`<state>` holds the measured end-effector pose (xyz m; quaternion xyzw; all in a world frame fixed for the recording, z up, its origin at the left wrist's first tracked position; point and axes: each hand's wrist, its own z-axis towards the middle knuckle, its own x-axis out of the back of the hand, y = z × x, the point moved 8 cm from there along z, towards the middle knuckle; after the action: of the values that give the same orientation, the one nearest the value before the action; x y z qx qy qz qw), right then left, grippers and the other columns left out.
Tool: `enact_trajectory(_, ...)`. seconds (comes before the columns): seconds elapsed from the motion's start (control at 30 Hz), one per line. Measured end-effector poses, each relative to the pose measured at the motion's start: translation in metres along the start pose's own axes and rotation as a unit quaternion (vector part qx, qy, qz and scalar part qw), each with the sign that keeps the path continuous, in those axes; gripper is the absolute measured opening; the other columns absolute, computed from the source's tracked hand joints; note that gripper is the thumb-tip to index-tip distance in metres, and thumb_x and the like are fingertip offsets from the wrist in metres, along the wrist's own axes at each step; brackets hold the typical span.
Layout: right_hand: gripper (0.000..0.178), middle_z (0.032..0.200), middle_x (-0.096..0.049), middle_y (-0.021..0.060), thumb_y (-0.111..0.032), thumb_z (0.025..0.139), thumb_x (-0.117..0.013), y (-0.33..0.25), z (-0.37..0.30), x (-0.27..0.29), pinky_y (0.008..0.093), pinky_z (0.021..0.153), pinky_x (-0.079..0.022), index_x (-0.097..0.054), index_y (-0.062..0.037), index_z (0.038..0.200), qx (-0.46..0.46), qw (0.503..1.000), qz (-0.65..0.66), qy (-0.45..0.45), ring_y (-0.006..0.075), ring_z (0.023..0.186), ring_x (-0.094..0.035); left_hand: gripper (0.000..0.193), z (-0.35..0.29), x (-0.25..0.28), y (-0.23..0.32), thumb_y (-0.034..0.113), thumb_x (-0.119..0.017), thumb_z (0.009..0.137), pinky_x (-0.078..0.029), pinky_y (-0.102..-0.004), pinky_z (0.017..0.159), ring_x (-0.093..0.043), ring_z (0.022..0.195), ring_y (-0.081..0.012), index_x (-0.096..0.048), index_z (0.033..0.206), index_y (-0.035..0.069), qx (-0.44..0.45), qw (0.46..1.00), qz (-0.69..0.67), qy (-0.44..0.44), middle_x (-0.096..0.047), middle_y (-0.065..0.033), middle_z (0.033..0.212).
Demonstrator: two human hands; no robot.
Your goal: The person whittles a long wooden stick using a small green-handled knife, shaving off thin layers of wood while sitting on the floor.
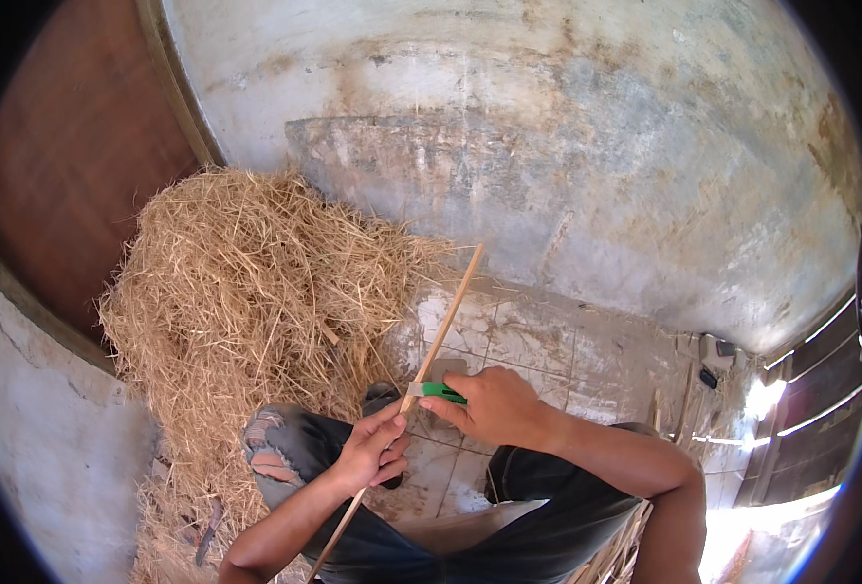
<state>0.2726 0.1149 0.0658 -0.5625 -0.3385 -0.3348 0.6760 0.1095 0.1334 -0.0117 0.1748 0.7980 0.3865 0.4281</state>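
Note:
A long, thin strip of pale wood or bamboo (447, 321) slants from between my legs up toward the wall. My left hand (373, 453) is closed around it below its middle. Just above those fingers, a green-handled box cutter (443, 392) lies across the strip, its pale blade end touching it. My right hand (499, 407) grips the cutter's handle from the right, thumb along the near side. Part of the handle is hidden under the fingers.
A big heap of straw (246, 273) stands at the left, against a stained wall (548, 146) and a brown door panel (71, 156). Dirty tiles (533, 341) cover the floor. Several thin sticks (621, 550) lie by my right leg; small dark objects (713, 360) sit farther right.

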Motion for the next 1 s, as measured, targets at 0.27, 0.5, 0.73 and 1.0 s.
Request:
enact_trajectory(0.27,0.066,0.070,-0.066,0.0224,-0.058,0.104,-0.048,0.184,0.016,0.091,0.0474,0.071,-0.053,-0.070,0.0014,0.087,-0.261,0.941,0.011,0.217,0.0331,0.070,-0.066,0.054,-0.018,0.006,-0.026,0.019,-0.049,0.111,-0.030,-0.0232,0.039,-0.028,0.042,-0.0052,-0.032,0.162,0.013,-0.026,0.988,0.149,-0.028,-0.034,0.0051,0.061)
enact_trajectory(0.5,0.058,0.069,-0.065,0.0211,-0.049,0.104,-0.054,0.205,-0.025,0.127,0.0436,0.070,-0.051,-0.070,0.0050,0.094,-0.238,0.927,0.048,0.285,0.0312,0.069,-0.065,0.053,-0.013,-0.009,-0.013,0.028,-0.046,0.112,-0.030,-0.0236,0.039,-0.026,0.043,-0.0067,-0.033,0.161,0.012,0.013,0.998,-0.013,-0.061,-0.030,0.0045,0.062)
enact_trajectory(0.73,0.046,0.059,-0.063,0.0165,-0.045,0.103,-0.058,0.005,-0.001,0.024,0.0464,0.049,-0.048,-0.068,-0.0021,0.092,0.003,0.997,0.072,0.022,0.0370,0.050,-0.063,0.061,-0.011,-0.012,-0.001,0.047,-0.044,0.110,-0.026,-0.0229,0.040,-0.023,0.045,-0.0068,-0.034,0.159,0.013,0.011,0.998,-0.033,-0.048,-0.029,0.0041,0.063)
enact_trajectory(1.0,0.050,0.057,-0.062,0.0183,-0.050,0.103,-0.055,-0.010,-0.001,-0.014,0.0508,0.049,-0.051,-0.066,-0.0029,0.087,0.019,1.000,0.008,-0.013,0.0416,0.053,-0.064,0.043,-0.008,0.001,-0.011,0.051,-0.048,0.107,-0.021,-0.0239,0.036,-0.024,0.039,-0.0065,-0.052,0.133,0.016,0.009,0.999,-0.037,-0.012,-0.030,0.0040,0.059)
